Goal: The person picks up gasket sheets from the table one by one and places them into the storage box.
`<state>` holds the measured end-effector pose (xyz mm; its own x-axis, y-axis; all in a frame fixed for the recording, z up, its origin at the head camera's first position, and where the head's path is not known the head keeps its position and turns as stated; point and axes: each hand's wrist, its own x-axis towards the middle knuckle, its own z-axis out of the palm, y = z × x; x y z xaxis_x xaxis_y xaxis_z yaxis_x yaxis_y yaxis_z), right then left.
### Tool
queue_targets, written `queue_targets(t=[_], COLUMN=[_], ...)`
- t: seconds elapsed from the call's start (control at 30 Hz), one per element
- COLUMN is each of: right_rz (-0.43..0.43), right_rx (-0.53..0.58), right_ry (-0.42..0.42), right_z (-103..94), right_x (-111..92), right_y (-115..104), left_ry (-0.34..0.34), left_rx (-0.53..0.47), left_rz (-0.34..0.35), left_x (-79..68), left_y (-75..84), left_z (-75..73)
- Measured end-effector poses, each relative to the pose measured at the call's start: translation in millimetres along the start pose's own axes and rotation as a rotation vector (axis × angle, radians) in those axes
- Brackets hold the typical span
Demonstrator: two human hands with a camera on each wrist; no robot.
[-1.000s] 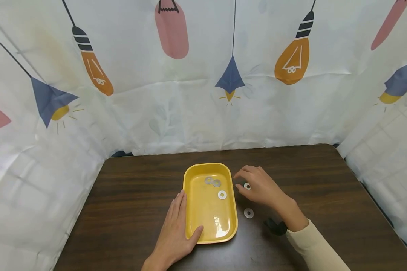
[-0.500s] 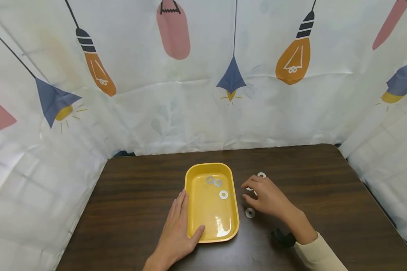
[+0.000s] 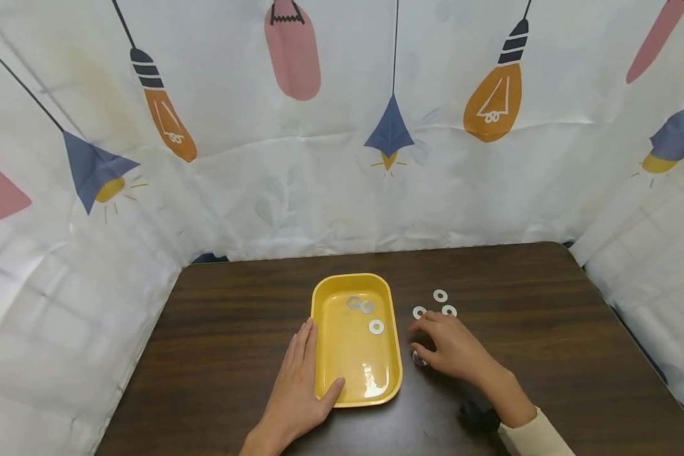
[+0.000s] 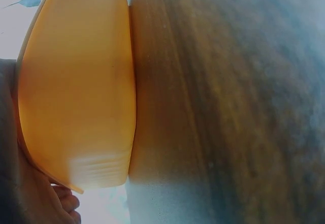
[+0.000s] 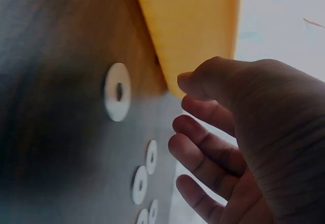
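Note:
My left hand (image 3: 296, 386) rests along the left side of a yellow tray (image 3: 356, 392), fingers straight, with the thumb lying over its near rim. Three flat metal washers lie inside the tray, one of them a bright washer (image 3: 376, 327). To the tray's right, my right hand (image 3: 458, 348) hovers low over the table, fingers loosely bent and thumb apart. Its thumb partly covers a washer (image 3: 418, 359) in the head view. In the right wrist view that hand's fingers (image 5: 203, 153) hold nothing, and a washer (image 5: 118, 92) lies flat, apart from them.
Beyond the right hand lie more washers, including a far washer (image 3: 441, 296) and a washer (image 3: 419, 312) near the fingertips. Everything stands on a dark wood-grain table (image 3: 234, 329). A white printed curtain (image 3: 330, 190) hangs behind its back edge.
My right hand has moved right, away from the tray, then toward the near side, uncovering washers behind it. The left hand and the washers in the tray stay put.

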<state>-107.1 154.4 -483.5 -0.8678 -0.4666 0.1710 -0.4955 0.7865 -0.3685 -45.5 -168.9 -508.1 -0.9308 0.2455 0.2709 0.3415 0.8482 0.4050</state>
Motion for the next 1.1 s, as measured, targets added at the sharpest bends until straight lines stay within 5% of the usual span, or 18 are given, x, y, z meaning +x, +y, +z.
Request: queue_targets(t=[1.1], right_rz=[0.071], right_rx=[-0.052], right_ry=[0.018], right_z=[21.2], right_x=[-26], right_y=[0], left_ry=[0.002], left_rx=[0.009], left_rz=[-0.002], left_x=[0.0], left_y=[-0.1], left_z=[-0.5])
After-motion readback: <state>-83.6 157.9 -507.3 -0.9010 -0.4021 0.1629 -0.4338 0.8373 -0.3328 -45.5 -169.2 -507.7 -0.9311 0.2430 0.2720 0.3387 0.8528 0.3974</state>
